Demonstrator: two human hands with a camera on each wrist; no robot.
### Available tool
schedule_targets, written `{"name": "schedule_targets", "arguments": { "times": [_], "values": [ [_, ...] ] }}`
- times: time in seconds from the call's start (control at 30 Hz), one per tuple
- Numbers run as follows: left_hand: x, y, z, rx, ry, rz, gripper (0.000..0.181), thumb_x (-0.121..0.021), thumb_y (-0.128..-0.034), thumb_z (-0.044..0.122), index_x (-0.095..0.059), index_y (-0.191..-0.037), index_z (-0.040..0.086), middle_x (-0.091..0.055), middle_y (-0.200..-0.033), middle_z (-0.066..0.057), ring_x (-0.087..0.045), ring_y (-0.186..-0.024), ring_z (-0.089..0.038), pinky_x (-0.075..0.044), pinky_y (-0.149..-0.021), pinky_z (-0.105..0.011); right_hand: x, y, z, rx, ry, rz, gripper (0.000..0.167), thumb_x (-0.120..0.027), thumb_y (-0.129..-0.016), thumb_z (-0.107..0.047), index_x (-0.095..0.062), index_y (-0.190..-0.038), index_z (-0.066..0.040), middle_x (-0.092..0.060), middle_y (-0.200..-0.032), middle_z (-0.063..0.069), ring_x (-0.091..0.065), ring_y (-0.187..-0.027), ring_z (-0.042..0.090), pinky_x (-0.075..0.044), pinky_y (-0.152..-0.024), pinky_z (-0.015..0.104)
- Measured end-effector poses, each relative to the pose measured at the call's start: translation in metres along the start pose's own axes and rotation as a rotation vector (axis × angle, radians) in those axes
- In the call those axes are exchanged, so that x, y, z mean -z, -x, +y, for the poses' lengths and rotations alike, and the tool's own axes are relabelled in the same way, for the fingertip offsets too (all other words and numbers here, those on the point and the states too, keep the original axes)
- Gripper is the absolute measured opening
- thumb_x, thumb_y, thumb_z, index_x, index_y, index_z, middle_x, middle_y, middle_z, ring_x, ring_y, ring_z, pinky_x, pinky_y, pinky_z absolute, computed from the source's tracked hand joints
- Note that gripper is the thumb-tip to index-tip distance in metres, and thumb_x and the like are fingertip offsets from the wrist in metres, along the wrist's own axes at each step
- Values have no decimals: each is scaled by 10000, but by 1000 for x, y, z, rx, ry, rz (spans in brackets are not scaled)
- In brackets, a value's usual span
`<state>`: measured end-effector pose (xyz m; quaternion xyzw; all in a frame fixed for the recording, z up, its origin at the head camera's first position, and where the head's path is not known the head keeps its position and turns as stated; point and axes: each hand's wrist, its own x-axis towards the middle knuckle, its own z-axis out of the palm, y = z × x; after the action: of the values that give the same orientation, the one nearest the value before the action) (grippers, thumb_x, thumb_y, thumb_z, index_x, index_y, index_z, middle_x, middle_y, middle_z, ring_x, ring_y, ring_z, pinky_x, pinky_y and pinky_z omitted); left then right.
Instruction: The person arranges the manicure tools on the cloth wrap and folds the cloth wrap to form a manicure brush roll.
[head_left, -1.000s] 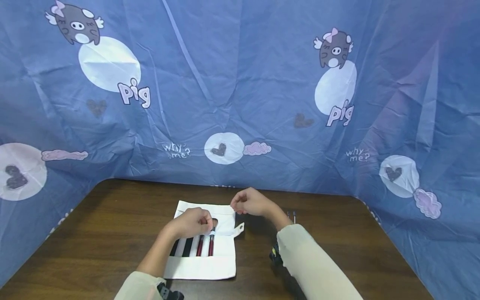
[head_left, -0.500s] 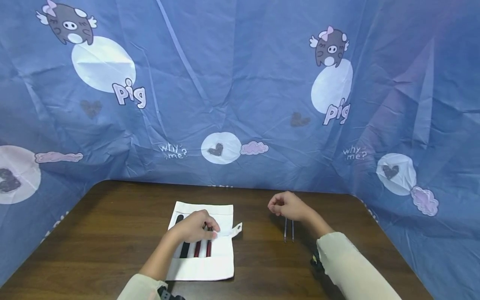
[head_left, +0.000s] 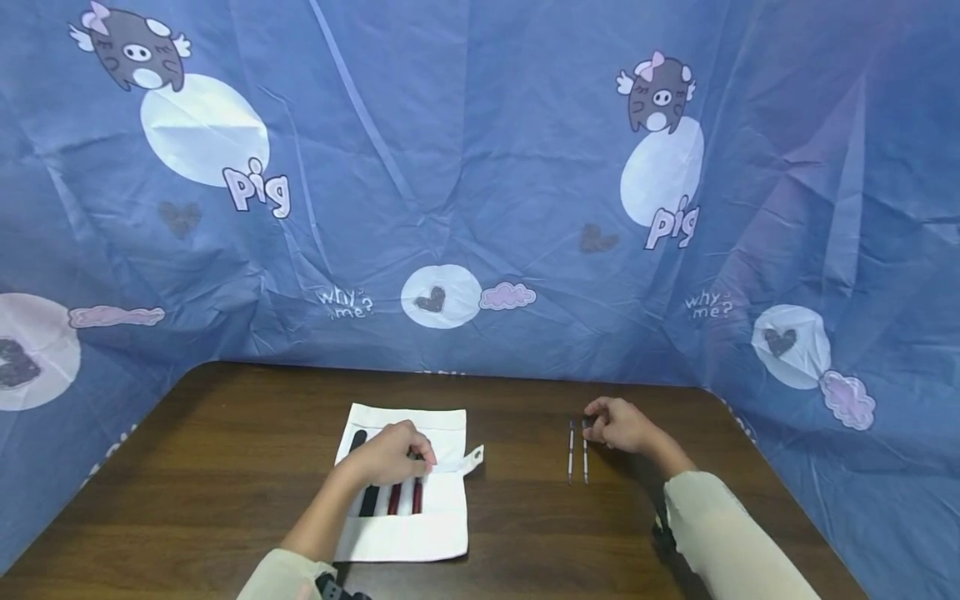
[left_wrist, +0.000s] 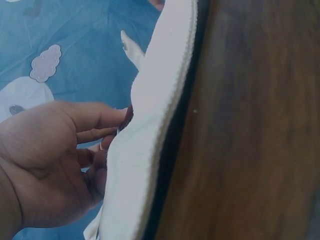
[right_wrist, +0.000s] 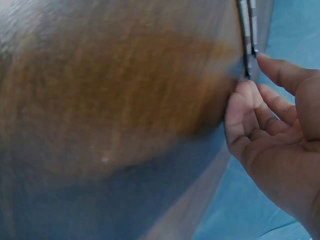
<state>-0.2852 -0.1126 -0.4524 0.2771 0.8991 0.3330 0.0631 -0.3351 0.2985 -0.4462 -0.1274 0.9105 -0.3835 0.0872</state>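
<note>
In the head view, my left hand (head_left: pixel 392 454) bends over a white pouch (head_left: pixel 420 537) holding black items (head_left: pixel 370 500) and red-handled tools (head_left: pixel 417 497). Its thumb and fingers pinch a dark red piece (left_wrist: pixel 128 116) at the pouch edge in the left wrist view; the tool tops are mostly hidden. Two thin grey sticks (head_left: pixel 571 454) lie side by side on the table. My right hand (head_left: pixel 622 427) is at the far end of the right stick (head_left: pixel 586 462). In the right wrist view, its thumb and fingers stand apart around the stick ends.
The brown table (head_left: pixel 517 533) carries the pouch left of centre and the sticks to the right. A strap with a hole (head_left: pixel 475 457) sticks out from the pouch's right side. Blue patterned cloth (head_left: pixel 495 192) hangs behind the table.
My right hand has moved right, from beside the pouch's upper corner to the sticks, uncovering both. My left hand has shifted slightly over the tools and then stayed nearly still.
</note>
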Motion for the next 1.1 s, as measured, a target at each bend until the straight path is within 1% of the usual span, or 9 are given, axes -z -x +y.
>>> {"name": "schedule_targets", "arguments": {
  "times": [0.13, 0.27, 0.33, 0.43, 0.57, 0.77, 0.9, 1.0, 1.1],
  "values": [
    [-2, 1, 1, 17, 0, 3, 148, -711, -888, 10, -734, -805, 130, -602, -863, 42, -502, -877, -163, -433, -820, -392, -2, 1, 4, -28, 27, -6, 487, -735, -853, 1, -540, -1266, 169, -630, -799, 51, -561, -705, 133, -469, -662, 284],
    [-2, 2, 3, 51, -3, 4, 153, -704, -900, 22, -729, -809, 142, -586, -899, 28, -486, -906, -187, -418, -848, -424, -4, -1, 3, -57, 29, 2, 600, -853, -798, -58, -555, -1272, 156, -588, -775, 53, -557, -712, 151, -473, -711, 300],
    [-1, 3, 4, 56, -2, 6, 152, -703, -905, 28, -727, -810, 144, -583, -915, 18, -483, -915, -199, -417, -853, -435, -5, -2, 1, -65, 16, -2, 569, -826, -793, -6, -556, -1264, 163, -580, -769, 46, -591, -724, 148, -491, -718, 294],
    [-1, 4, 6, 63, 6, 6, 151, -697, -915, 34, -722, -815, 144, -575, -938, 7, -475, -916, -211, -416, -845, -436, -6, -1, -3, -88, -41, -17, 512, -718, -783, 112, -542, -1260, 178, -560, -766, 45, -656, -749, 153, -520, -706, 280],
    [-1, 6, 7, 84, 2, 2, 165, -686, -924, 34, -712, -812, 153, -554, -955, -3, -459, -917, -218, -407, -838, -430, -6, 0, -9, -100, -67, -13, 510, -607, -731, 183, -537, -1236, 188, -583, -750, 62, -664, -715, 153, -509, -636, 269],
    [-1, 6, 7, 97, 0, 4, 175, -685, -929, 40, -706, -808, 165, -545, -972, -4, -449, -924, -223, -403, -841, -431, -6, 2, -13, -105, 13, 36, 439, -577, -714, 170, -593, -1153, 155, -605, -696, 55, -567, -615, 118, -492, -568, 245],
    [-1, 6, 7, 105, -12, 0, 184, -680, -940, 47, -702, -808, 173, -529, -967, -6, -440, -921, -220, -399, -842, -428, -5, 0, -10, -73, 71, 39, 429, -559, -728, 144, -601, -1155, 136, -574, -667, 29, -535, -593, 114, -450, -553, 245],
    [-1, 6, 8, 109, -19, -2, 186, -678, -943, 49, -701, -808, 175, -525, -959, -4, -436, -916, -217, -397, -840, -423, -3, -1, -5, -18, 36, 14, 455, -538, -758, 125, -562, -1211, 159, -533, -648, 5, -482, -562, 93, -396, -527, 224],
    [-1, 6, 9, 117, -19, -4, 187, -678, -946, 53, -700, -810, 179, -522, -954, 1, -432, -914, -216, -397, -834, -419, -1, -2, -2, 26, -88, -44, 466, -504, -812, 127, -496, -1274, 190, -497, -671, 2, -433, -549, 82, -357, -508, 212]
  ]
}}
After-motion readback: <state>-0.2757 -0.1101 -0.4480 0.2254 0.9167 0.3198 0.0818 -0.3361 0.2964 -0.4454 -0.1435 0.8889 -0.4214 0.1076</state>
